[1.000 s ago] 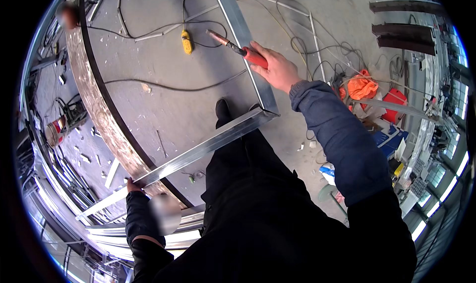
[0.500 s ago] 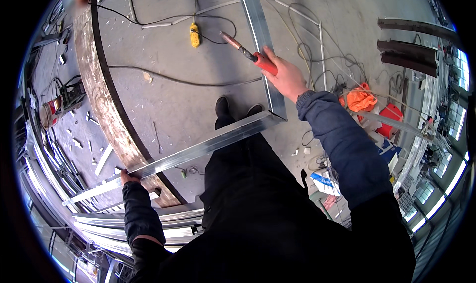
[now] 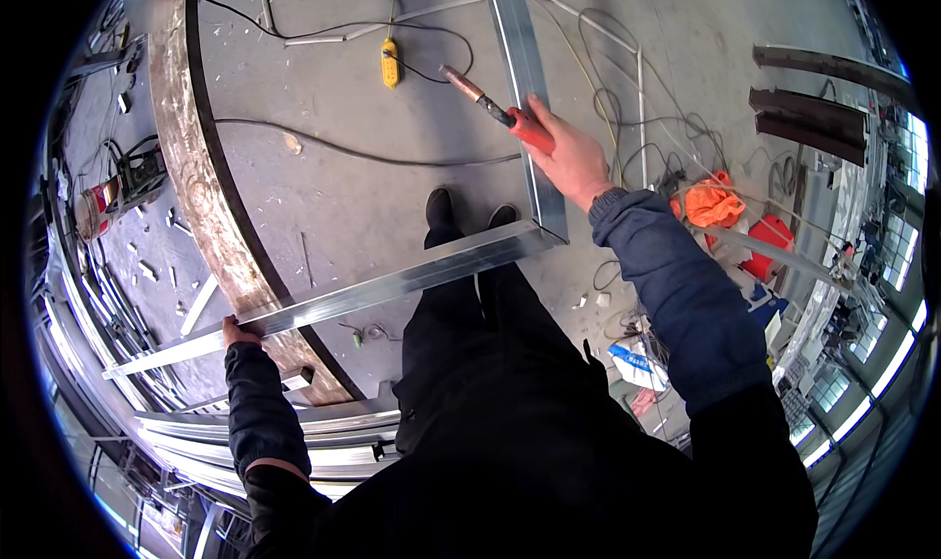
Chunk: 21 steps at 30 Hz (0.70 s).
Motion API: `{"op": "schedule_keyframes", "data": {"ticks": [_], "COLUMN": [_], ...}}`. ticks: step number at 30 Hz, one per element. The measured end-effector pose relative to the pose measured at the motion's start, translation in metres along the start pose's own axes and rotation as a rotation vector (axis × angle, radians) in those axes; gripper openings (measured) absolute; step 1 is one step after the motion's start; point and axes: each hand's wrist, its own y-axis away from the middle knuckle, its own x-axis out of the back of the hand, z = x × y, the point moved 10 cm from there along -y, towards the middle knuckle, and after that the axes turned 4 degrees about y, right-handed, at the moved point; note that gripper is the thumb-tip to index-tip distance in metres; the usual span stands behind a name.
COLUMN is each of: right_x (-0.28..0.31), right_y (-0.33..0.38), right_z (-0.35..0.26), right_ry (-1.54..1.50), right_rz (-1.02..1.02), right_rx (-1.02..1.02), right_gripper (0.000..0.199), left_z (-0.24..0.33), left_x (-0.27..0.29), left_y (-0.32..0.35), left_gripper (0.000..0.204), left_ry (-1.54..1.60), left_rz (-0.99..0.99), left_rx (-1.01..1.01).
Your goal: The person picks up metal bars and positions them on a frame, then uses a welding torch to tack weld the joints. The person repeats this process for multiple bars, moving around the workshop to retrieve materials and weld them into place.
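My right hand (image 3: 574, 160) is closed round the red handle of a welding torch (image 3: 530, 130), whose copper nozzle points to the far left. The torch crosses over a long grey metal tube (image 3: 513, 45) running away from me, and the hand rests on or just above that tube. A second metal tube (image 3: 392, 287) meets it at a corner in front of my legs and slants down to the left. My left hand (image 3: 238, 334) grips this second tube toward its left end; its fingers partly hide behind the metal.
A wide rusty beam (image 3: 191, 157) runs along the left, under the second tube. A yellow power block (image 3: 390, 62) and black cables lie on the floor. At right are an orange bag (image 3: 715, 202), a red container (image 3: 767, 248) and dark steel sections (image 3: 809, 123). Bright metal lengths (image 3: 333, 439) are stacked lower left.
My left hand and the left end of the slanting tube have shifted left and slightly up in the picture. The right hand keeps its hold on the torch, with only a slight shift.
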Motion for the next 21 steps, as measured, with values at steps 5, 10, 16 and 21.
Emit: {"op": "schedule_keyframes", "data": {"ticks": [5,10,16,21], "right_x": [0.001,0.003,0.000,-0.003], "right_y": [-0.004,-0.003,-0.005,-0.003], "right_z": [-0.009,-0.011,-0.016,-0.015], "right_ry": [0.041,0.038,0.012,-0.058], "right_rz": [-0.041,-0.009,-0.088,-0.077], "right_rx": [-0.015,-0.005,-0.066,-0.068], "right_gripper": [0.073,0.073,0.071,0.070], "left_z": [-0.005,0.005,0.008,0.011], "left_x": [-0.016,-0.018,-0.009,-0.016], "left_y": [-0.005,-0.002,-0.006,-0.007], "left_gripper": [0.033,0.032,0.028,0.029], "left_ry": [0.152,0.098,0.096,0.113], "left_rz": [0.009,0.023,0.087,0.062], "left_rx": [-0.019,-0.012,-0.025,-0.032]}}
